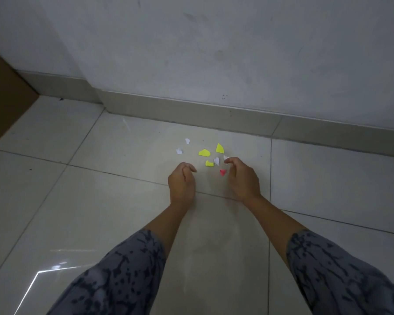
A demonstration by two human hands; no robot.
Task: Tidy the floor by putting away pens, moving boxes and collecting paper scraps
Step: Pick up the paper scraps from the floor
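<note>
Item: a scatter of small torn paper scraps on a glossy pale tiled floor (pixel 105 214), close to the base of a scuffed white wall (pixel 214 53). We count three bright yellow torn scraps, the largest (pixel 219 148) just beyond our right hand (pixel 242 178), a second (pixel 204 152) ahead of the gap between our hands, a third, smaller (pixel 209 163) nearer us; one crumpled pink-red scrap (pixel 223 172) just inside the right hand's thumb side; and several white torn scraps, one (pixel 216 160) beside the small yellow piece, two more (pixel 179 151) and (pixel 187 140) beyond our left hand (pixel 182 181). Grip, right: fingers curled in, thumb and forefinger pinched at a tiny white scrap (pixel 225 158) at their tips; whether it is lifted or only touched we cannot tell. Grip, left: loosely curled, close to the floor, fingertips near together, nothing visibly in it. Handling, as we judge it: near weightless, thin, limp, easily creased and not fragile in any way that matters; the flat pieces likely cling to the smooth tile and slide when pushed, so we would take them by a raised torn edge or curled corner with a fingertip pinch, or sweep them together first. The crumpled pink-red and white pieces stand proud and offer an easier hold. A draught of the hand could scatter them. Also present: a brown board-like panel (pixel 2 96) far to the left of the left hand.
</note>
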